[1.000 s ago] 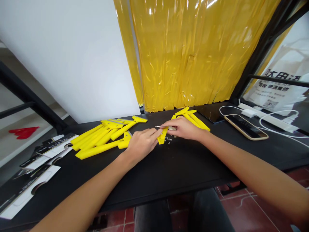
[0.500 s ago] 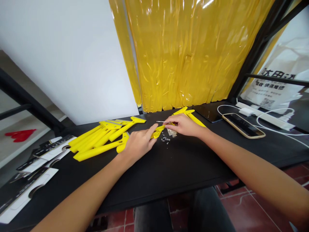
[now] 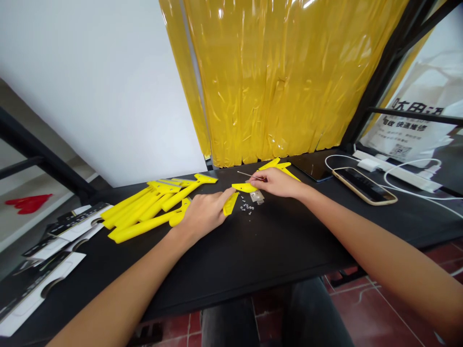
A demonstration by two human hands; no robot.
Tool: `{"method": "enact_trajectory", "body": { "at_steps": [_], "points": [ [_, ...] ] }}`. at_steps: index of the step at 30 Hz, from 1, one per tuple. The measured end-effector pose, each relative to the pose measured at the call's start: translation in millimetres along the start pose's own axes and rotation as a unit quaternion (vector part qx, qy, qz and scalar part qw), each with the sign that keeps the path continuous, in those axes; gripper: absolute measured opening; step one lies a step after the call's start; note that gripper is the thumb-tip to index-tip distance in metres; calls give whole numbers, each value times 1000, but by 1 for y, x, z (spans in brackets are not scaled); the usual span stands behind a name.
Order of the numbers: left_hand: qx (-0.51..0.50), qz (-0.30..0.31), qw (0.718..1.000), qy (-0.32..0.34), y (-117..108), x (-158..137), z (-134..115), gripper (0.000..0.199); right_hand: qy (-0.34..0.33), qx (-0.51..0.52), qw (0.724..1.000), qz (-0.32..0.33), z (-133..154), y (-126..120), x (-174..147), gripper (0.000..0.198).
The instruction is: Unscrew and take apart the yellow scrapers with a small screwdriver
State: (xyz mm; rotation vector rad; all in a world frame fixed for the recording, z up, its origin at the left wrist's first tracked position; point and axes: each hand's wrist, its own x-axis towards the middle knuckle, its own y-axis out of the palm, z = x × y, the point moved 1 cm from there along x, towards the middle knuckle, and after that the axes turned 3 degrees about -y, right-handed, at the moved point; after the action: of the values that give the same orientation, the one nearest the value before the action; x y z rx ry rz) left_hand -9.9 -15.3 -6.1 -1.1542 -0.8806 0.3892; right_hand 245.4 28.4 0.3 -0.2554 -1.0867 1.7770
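Note:
My left hand (image 3: 204,212) is closed around a yellow scraper, whose broad head (image 3: 230,204) sticks out past the fingers. A loose yellow cover piece (image 3: 243,188) lies between my two hands, its right end at the fingertips of my right hand (image 3: 275,183). That hand is also closed on a screwdriver (image 3: 249,174); its thin metal shaft points left and part of a reddish handle shows. Several small screws and nuts (image 3: 247,207) lie on the black table just below. Beside them, under my right fingers, is a small clear bag (image 3: 257,196).
Several yellow scrapers (image 3: 144,207) are piled on the left, with more yellow parts (image 3: 278,165) behind my right hand. Black-and-white card boxes (image 3: 43,289) lie far left. On the right are a phone (image 3: 363,187), a dark tablet (image 3: 311,169), a power strip (image 3: 398,171) and white cables.
The yellow cover piece has come apart from the scraper head in my left hand and now sits at my right fingertips. The screwdriver has lifted slightly and tilted.

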Motion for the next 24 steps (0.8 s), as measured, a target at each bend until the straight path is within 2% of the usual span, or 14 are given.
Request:
{"method": "enact_trajectory", "body": {
  "at_steps": [3, 6, 8, 11, 14, 19, 22, 24],
  "points": [
    [-7, 26, 1000, -11, 0, 1, -1, 37, 48, -24, 998, -28, -6, -8, 1, 19],
    [-9, 36, 999, -4, 3, 0, 0, 33, 123, -51, 987, -93, -19, -25, 1, 21],
    [-7, 35, 999, -3, 5, 0, 0, 33, 149, -89, 977, -128, -30, -38, 0, 26],
    [-4, 36, 999, 4, 7, 0, 1, 35, 183, -165, 959, -138, -41, -47, 0, 30],
    [-4, 37, 999, 15, 6, -1, 1, 39, 214, -209, 947, -118, -43, -38, 0, 29],
    [-9, 13, 1000, 18, 6, -1, 1, 39, 213, -228, 945, -98, -33, -7, 1, 20],
    [-23, 0, 1000, 14, 6, -1, 0, 40, 205, -237, 942, -120, -25, -3, 1, 29],
    [-35, -7, 999, 7, 6, -1, 0, 39, 173, -222, 947, -156, -17, -5, 1, 31]
  ]
}}
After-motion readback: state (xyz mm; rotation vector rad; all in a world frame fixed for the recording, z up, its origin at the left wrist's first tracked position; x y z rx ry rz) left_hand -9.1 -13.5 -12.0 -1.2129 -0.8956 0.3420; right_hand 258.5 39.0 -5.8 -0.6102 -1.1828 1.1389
